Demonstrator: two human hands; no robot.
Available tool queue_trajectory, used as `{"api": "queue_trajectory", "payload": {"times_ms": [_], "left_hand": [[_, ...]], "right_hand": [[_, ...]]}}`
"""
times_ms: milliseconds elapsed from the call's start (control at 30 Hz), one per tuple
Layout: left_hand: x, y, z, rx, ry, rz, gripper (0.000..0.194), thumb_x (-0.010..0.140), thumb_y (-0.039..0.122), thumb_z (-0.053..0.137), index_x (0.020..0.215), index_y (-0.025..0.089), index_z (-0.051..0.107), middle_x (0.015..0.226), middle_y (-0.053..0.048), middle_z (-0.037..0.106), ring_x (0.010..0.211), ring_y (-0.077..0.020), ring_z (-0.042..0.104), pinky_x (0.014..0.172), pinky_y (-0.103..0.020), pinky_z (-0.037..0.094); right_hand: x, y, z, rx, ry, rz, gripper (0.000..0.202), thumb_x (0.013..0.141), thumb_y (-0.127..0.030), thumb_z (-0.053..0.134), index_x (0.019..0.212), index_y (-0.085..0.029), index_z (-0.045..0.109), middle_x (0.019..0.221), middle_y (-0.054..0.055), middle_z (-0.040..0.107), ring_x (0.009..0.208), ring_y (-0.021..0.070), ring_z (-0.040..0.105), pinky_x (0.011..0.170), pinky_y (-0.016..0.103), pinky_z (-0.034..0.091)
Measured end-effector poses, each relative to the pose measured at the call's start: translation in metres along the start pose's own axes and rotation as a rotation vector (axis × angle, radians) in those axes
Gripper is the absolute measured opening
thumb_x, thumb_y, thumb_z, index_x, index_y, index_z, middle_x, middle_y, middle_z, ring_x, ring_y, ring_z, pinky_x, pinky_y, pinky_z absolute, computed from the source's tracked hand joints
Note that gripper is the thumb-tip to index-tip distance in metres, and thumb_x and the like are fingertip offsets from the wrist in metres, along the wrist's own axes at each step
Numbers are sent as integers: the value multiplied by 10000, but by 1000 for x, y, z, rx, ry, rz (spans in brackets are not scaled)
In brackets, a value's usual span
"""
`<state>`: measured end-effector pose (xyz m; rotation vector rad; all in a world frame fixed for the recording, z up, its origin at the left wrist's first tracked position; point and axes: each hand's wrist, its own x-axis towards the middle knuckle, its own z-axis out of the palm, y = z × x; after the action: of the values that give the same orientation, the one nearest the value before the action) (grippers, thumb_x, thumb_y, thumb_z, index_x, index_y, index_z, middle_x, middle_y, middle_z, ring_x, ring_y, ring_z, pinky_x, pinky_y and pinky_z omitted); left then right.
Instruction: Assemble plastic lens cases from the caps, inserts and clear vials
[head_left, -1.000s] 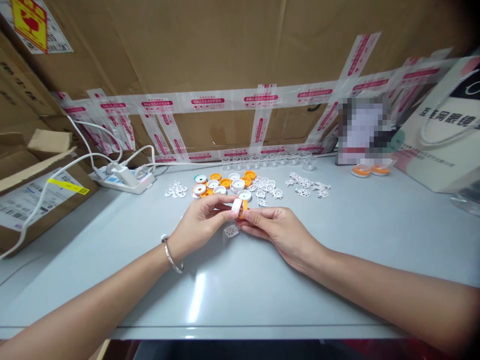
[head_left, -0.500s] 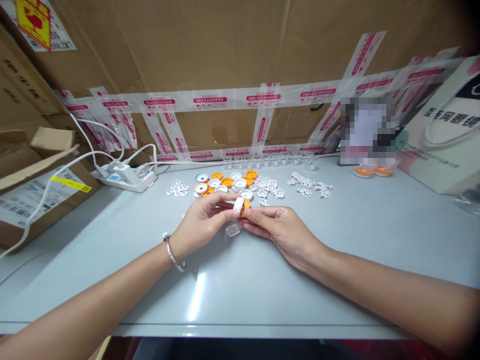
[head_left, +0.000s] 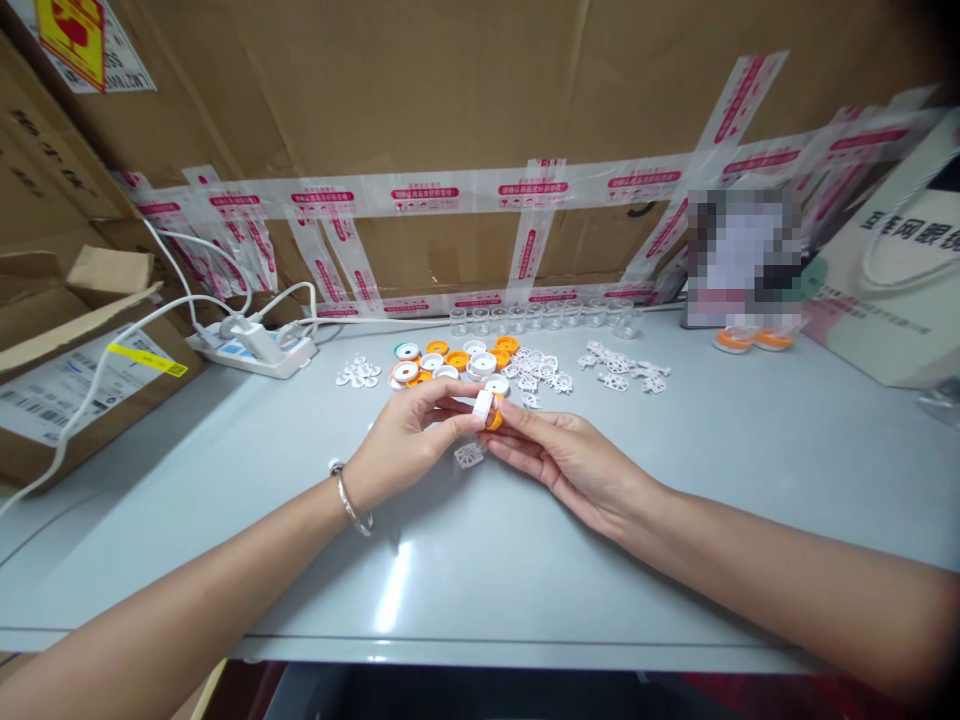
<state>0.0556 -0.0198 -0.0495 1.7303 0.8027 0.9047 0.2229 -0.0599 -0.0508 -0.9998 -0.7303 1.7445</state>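
Note:
My left hand [head_left: 405,440] pinches a white round plastic ring [head_left: 482,405] by its edge, between thumb and fingers. Against its right side sits an orange plastic ring [head_left: 496,412], held in the fingertips of my right hand [head_left: 559,450]. The two rings face each other on edge and touch or nearly touch; I cannot tell whether they are joined. On the table just below the hands lies a white spoked plastic piece [head_left: 470,455]. Behind the hands is a cluster of white and orange round caps [head_left: 457,360], partly hidden by my fingers.
White openwork pieces lie in two groups, one beside the caps [head_left: 544,368] and another farther right [head_left: 622,368]. Small white discs [head_left: 358,372] are at the left. Clear cups [head_left: 547,318] line the back. A power strip [head_left: 255,350] and open carton [head_left: 82,370] stand left.
The white ring has turned slightly and more of its side shows. My right thumb has moved up along the orange ring's edge. The camera view has shifted a little.

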Motion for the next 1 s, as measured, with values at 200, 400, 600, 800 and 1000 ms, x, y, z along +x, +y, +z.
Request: {"api": "queue_trajectory", "payload": {"times_ms": [200, 400, 600, 800, 1000], "left_hand": [[0, -1, -1, -25, 21, -2, 281, 765, 260, 642, 1031, 173, 614, 1046, -48, 660, 910, -170, 640, 849, -311, 520], [0, -3, -2, 11, 28, 9, 279, 761, 264, 647, 1027, 186, 620, 1055, -43, 655, 917, -177, 639, 867, -332, 516], [1, -2, -2, 18, 18, 2, 307, 761, 249, 642, 1049, 150, 605, 1068, -77, 644, 940, -194, 629, 886, -363, 506], [1, -4, -1, 17, 9, 5, 299, 754, 231, 648, 1041, 157, 605, 1065, -70, 644, 938, -183, 627, 892, -357, 502], [1, -4, -2, 14, 13, 8, 296, 747, 226, 657, 1032, 161, 607, 1048, -61, 647, 931, -178, 629, 881, -342, 506]], "right_hand": [[1, 1, -2, 27, 9, -1, 156, 765, -266, 651, 798, -131, 723, 868, 66, 714, 878, 123, 649, 856, 211, 514], [2, 0, -1, 37, 6, -12, 144, 763, -252, 653, 789, -131, 725, 842, 60, 718, 850, 108, 651, 826, 184, 523], [1, 0, 1, 24, 20, -4, 135, 743, -246, 671, 753, -123, 728, 789, 55, 722, 759, 92, 657, 822, 191, 525], [1, 1, 0, 20, 14, -8, 136, 746, -246, 668, 738, -124, 729, 754, 50, 721, 751, 87, 657, 808, 177, 526], [1, 0, 1, -2, 20, 1, 158, 756, -253, 658, 736, -112, 728, 755, 58, 721, 745, 85, 659, 803, 169, 523]]}}
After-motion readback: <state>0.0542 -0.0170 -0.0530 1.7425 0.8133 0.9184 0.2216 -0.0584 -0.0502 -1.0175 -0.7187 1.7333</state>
